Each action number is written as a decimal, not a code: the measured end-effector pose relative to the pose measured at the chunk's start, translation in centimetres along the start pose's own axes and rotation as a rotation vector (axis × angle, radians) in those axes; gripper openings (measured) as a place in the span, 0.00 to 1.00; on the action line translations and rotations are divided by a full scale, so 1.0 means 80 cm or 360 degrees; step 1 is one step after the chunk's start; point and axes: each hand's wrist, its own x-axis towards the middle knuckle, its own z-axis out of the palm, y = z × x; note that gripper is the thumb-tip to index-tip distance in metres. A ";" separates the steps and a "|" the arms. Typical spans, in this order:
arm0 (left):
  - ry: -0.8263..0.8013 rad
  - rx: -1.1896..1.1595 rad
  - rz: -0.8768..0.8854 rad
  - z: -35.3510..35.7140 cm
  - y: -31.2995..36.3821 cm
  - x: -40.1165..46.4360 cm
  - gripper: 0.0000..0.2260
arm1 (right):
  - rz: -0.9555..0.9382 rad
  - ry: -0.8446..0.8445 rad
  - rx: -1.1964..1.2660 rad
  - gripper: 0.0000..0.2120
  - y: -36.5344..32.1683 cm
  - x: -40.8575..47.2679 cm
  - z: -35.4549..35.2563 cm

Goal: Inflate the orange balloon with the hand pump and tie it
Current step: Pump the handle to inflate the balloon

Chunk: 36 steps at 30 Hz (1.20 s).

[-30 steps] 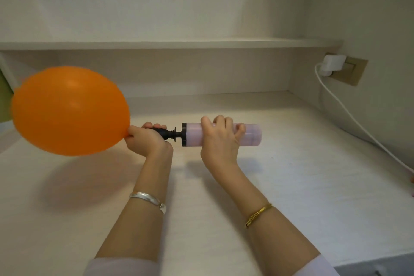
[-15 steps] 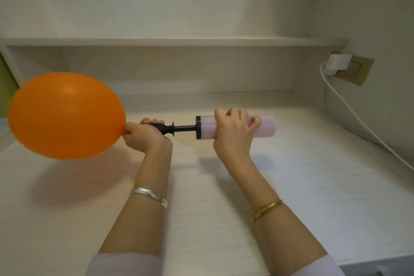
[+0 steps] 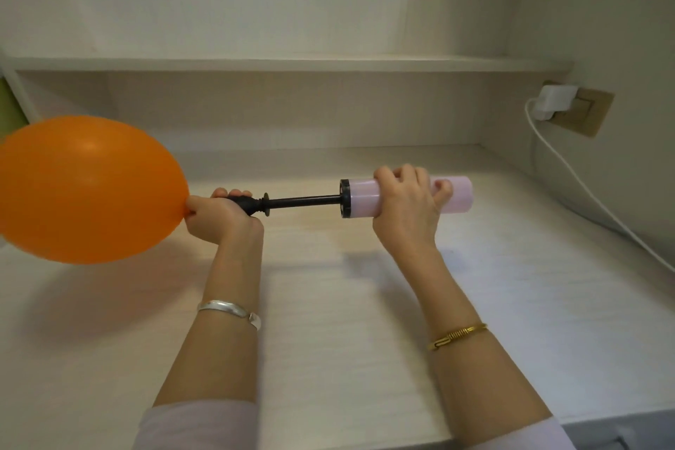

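Pumping: left hand (image 3: 219,217) pinches orange balloon (image 3: 86,190) neck on nozzle; right hand (image 3: 407,205) grips hand pump (image 3: 365,198) barrel.
Risk: neck slips off nozzle, air escapes.

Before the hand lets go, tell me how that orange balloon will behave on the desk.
The orange balloon looks taut and rounded, so it is probably very light and apt to roll or drift. Only the left hand pinches its neck onto the pump nozzle; untied, it would likely deflate and dart away. Its stretched skin seems puncture-prone.
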 end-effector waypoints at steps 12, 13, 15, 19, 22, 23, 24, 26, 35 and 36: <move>-0.0082 0.0140 -0.0003 0.002 -0.033 -0.022 0.10 | -0.0134 -0.0077 0.0109 0.23 -0.050 -0.019 0.017; -0.0082 0.0122 -0.0001 0.003 -0.029 -0.020 0.10 | -0.0150 -0.0041 0.0106 0.22 -0.047 -0.016 0.015; -0.0059 0.0078 -0.0014 0.004 -0.020 -0.012 0.10 | -0.0152 0.0020 0.0090 0.22 -0.037 -0.010 0.008; -0.0024 0.0027 -0.0012 0.002 -0.004 0.005 0.08 | -0.0097 -0.0011 0.0014 0.19 -0.006 -0.002 -0.002; -0.0028 0.0030 -0.0006 0.002 -0.004 0.005 0.06 | -0.0039 -0.0004 -0.0022 0.19 0.003 -0.002 -0.006; -0.0030 0.0036 -0.0006 0.002 -0.006 0.003 0.05 | -0.0025 -0.0007 -0.0046 0.19 0.002 -0.002 -0.007; -0.0030 0.0044 -0.0007 0.002 -0.009 0.001 0.05 | -0.0014 -0.0010 -0.0072 0.20 0.000 -0.002 -0.006; -0.0039 0.0049 -0.0015 0.003 -0.014 -0.005 0.06 | 0.0002 0.0005 -0.0094 0.19 -0.008 -0.003 -0.005; -0.0148 0.0096 -0.0021 0.007 -0.032 -0.034 0.10 | -0.0133 -0.0063 0.0074 0.20 -0.051 -0.016 0.012; -0.0148 0.0097 -0.0015 0.008 -0.029 -0.031 0.09 | -0.0139 -0.0050 0.0079 0.20 -0.046 -0.014 0.010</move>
